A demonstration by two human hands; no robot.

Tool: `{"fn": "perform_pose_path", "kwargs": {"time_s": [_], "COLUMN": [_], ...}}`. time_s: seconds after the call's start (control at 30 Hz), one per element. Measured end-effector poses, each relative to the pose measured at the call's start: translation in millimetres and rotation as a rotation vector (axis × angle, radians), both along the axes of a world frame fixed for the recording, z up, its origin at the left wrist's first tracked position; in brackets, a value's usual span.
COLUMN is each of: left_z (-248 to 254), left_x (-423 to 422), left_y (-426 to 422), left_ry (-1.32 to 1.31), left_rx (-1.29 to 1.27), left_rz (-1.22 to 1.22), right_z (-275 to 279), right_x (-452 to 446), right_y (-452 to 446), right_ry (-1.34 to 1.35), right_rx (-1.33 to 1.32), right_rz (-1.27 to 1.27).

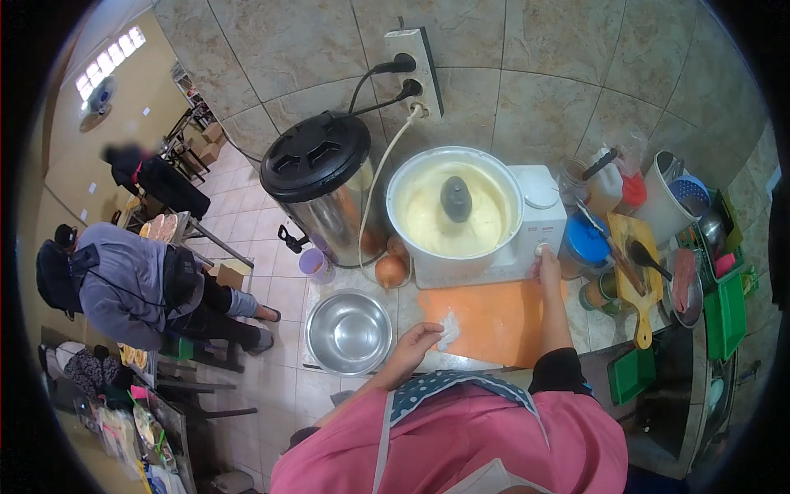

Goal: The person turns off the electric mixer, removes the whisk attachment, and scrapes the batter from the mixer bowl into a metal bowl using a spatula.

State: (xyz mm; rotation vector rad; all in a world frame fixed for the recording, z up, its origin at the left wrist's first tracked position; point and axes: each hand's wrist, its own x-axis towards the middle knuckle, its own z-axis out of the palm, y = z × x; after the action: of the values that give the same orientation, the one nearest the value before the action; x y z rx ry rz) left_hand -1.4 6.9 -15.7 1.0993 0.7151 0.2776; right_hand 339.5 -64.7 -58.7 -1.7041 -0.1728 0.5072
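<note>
A white stand mixer (536, 216) holds a large bowl (401, 234) of pale yellow, creamy batter (420, 216) around a grey central hub (456, 199). My right hand (546, 267) is at the mixer's front right, its fingers closed on the control knob (541, 248). Lower and to the left, my left hand (418, 339) pinches a crumpled white, thin piece (448, 331), tissue or plastic, over the orange cutting mat (485, 321). A steel bowl (349, 332) stands to the left of that hand.
A tall steel urn (325, 193) with a black lid stands left of the mixer, beside onions (391, 271). On the right are a blue-lidded jar (585, 240), a wooden board (635, 272) and green trays (726, 314). Two other people (136, 280) stand at left.
</note>
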Motion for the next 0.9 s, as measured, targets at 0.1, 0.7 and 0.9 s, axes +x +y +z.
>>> {"fn": "perform_pose_path", "kwargs": {"time_s": [0.1,0.7,0.9], "left_z": [-4,-2,-3], "left_x": [-1,-1,-1], "left_y": [0,-1,-1], "left_ry": [0.001,-0.008,-0.006], "left_rx": [0.020,-0.004,-0.006], "left_rz": [-0.004,0.016,0.021], "right_z": [-2,-5,-4], "right_x": [1,1,0], "right_y": [1,1,1], "right_ry": [0.004,-0.006,-0.006], "right_rx": [0.002,0.022,0.027], "right_rz": [0.001,0.002,-0.007]}}
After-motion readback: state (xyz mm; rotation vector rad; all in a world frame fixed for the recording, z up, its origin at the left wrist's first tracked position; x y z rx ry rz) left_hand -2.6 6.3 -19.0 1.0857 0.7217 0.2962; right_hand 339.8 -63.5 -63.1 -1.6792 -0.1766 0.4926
